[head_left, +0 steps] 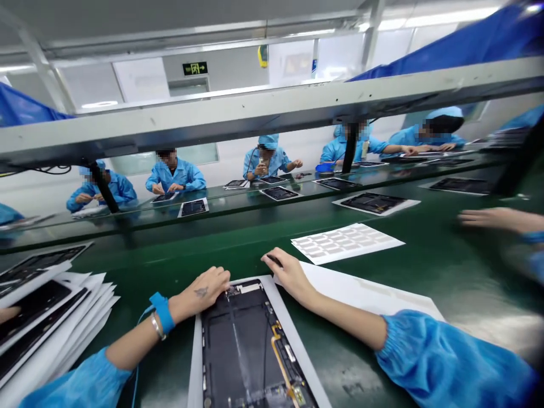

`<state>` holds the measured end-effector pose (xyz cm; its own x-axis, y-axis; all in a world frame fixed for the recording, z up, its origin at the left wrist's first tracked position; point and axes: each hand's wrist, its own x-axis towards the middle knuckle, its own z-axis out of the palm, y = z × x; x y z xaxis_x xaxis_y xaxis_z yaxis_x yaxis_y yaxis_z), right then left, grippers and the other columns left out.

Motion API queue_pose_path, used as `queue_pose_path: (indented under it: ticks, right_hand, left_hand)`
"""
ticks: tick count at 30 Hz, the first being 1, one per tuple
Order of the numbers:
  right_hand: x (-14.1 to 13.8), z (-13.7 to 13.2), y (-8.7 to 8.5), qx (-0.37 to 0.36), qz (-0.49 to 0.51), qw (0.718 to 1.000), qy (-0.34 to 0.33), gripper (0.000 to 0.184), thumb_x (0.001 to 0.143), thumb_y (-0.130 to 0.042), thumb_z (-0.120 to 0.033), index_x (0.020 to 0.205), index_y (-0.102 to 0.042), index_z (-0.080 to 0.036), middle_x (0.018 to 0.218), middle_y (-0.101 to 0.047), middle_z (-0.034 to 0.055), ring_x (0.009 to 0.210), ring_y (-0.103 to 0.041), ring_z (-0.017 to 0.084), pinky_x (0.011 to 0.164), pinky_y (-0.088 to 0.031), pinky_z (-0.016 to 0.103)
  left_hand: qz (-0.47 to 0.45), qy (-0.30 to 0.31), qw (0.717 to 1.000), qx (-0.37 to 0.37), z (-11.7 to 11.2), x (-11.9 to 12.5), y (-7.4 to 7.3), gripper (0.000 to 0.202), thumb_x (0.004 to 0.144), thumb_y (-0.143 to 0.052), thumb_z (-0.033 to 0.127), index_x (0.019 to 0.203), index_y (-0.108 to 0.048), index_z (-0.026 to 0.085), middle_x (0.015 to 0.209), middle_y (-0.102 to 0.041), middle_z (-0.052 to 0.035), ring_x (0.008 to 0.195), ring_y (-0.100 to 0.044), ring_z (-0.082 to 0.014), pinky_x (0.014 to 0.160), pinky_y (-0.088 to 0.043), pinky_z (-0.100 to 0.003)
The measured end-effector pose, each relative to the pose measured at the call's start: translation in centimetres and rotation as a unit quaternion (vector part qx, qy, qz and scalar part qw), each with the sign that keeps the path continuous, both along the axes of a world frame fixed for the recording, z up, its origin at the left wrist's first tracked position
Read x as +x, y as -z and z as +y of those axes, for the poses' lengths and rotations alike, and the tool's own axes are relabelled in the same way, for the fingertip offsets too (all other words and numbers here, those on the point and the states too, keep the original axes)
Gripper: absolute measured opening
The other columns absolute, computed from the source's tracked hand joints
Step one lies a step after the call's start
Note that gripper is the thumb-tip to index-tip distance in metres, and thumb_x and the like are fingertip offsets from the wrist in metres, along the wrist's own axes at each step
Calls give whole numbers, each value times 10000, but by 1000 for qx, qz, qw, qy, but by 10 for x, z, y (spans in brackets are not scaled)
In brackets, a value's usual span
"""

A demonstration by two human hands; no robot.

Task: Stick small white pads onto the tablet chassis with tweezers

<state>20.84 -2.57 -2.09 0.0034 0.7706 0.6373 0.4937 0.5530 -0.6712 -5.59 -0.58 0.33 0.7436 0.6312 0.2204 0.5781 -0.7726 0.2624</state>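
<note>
An opened tablet chassis [250, 345] lies on a white sheet on the green belt in front of me, its black inside and a gold flex cable showing. My left hand [204, 292] rests with curled fingers on the chassis's top left corner; a blue wrist strap and a bracelet sit on that wrist. My right hand [287, 272] lies at the top right corner, fingers closed round a small dark thing I cannot name. A white sheet [365, 294] lies under my right forearm.
A stack of similar chassis on white sheets [46, 317] is at my left. A sheet of white labels [346, 242] lies beyond my right hand. Another person's hand [495, 218] reaches in at the right. Several workers in blue sit across the belt, under a grey rail [272, 110].
</note>
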Motion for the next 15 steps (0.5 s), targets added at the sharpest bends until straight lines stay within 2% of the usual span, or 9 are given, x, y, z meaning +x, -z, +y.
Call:
queue_pose_path:
  ticks: [1,3,5,8,12,15]
  right_hand:
    - [1,0,0,-3,16,1000,10,300,924,-477,-439,800,-648,-226,801,-682,45,765,-644,217,699,-486,324]
    - [5,3,2,-12,52,998,33,315,927,-457,-456,860,-651,-218,869,-700,61,831,-652,233,747,-488,340]
    - [10,7,5,-22,86,994,56,343,923,-437,-474,898,-649,-206,922,-710,85,887,-652,257,793,-483,369]
    - [13,15,9,-46,121,988,82,364,890,-439,-501,868,-656,-209,921,-724,97,909,-653,290,809,-474,402]
    - [14,19,11,-87,120,985,93,374,855,-464,-529,850,-680,-224,957,-742,89,957,-657,317,823,-478,417]
    - [14,19,11,-95,109,985,96,373,854,-468,-528,859,-692,-229,958,-745,85,947,-665,317,815,-490,417]
  left_hand:
    - [-23,-9,1000,-13,7,-2,-7,305,1003,-351,390,804,-478,198,759,-520,9,698,-490,-140,718,-421,-269]
    - [-61,-65,996,-24,28,-12,-22,289,987,-393,387,788,-470,191,702,-506,30,656,-488,-120,662,-404,-239]
    - [-91,-153,984,-4,55,-28,-37,252,983,-416,361,823,-492,182,700,-517,34,668,-507,-119,654,-409,-231]
    - [-124,-293,948,29,95,-52,-54,221,1007,-406,309,969,-559,155,753,-573,19,711,-562,-131,678,-461,-248]
    - [-142,-437,886,61,130,-63,-59,278,982,-541,359,1143,-598,139,1085,-628,-68,951,-624,-187,836,-543,-368]
    - [-143,-493,855,69,137,-59,-55,320,964,-580,360,1215,-583,162,1218,-592,-94,1045,-611,-211,890,-544,-409]
